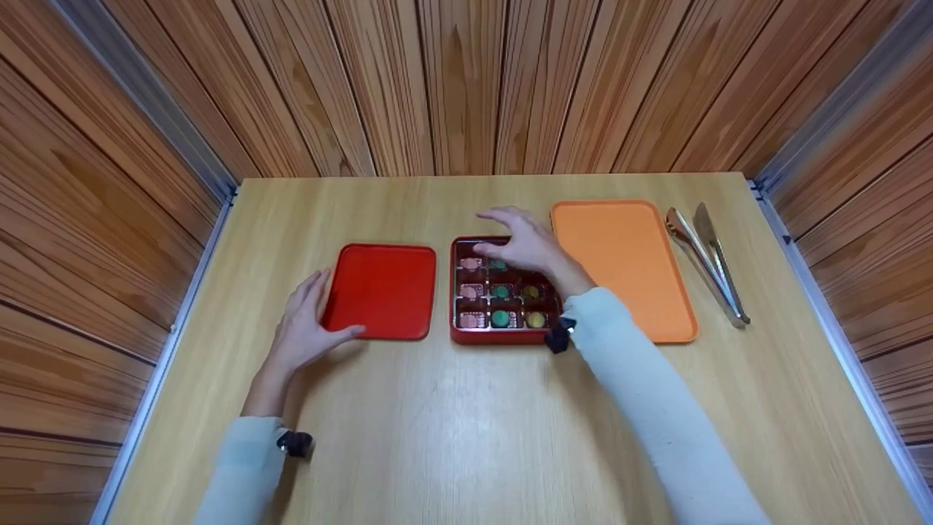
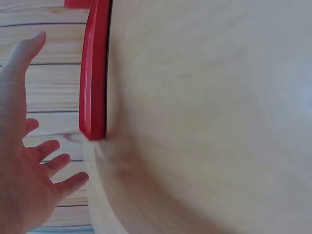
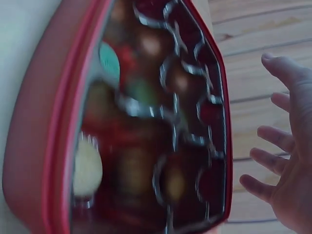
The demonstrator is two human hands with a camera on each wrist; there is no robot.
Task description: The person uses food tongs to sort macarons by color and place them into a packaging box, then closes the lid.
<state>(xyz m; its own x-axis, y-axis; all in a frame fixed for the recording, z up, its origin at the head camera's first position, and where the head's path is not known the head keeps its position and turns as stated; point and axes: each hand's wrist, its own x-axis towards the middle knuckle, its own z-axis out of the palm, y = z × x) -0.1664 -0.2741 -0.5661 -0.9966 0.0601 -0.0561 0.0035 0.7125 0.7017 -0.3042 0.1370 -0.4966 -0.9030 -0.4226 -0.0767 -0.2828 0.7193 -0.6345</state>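
Observation:
My left hand (image 1: pixel 306 332) hovers at the lower left corner of a flat red square lid (image 1: pixel 383 292), thumb spread from fingers. In the left wrist view a gap shows between this hand (image 2: pixel 22 161) and the raised red lid edge (image 2: pixel 95 73). Over the far part of a red compartment box (image 1: pixel 499 337), my right hand (image 1: pixel 525 244) reaches with fingers extended and nothing in its grasp. Small round pieces in pink (image 1: pixel 471 320), green (image 1: pixel 501 319) and yellow (image 1: pixel 536 319) sit in the box's dark divided insert. The right hand and wrist hide some compartments.
Right of the box lies an orange tray (image 1: pixel 627 255), partly behind my right forearm. Metal tongs (image 1: pixel 703 259) and a metal utensil with a flat blade (image 1: pixel 705 222) lie beyond it. Wood-plank walls (image 1: pixel 459 87) border the table at the back and sides.

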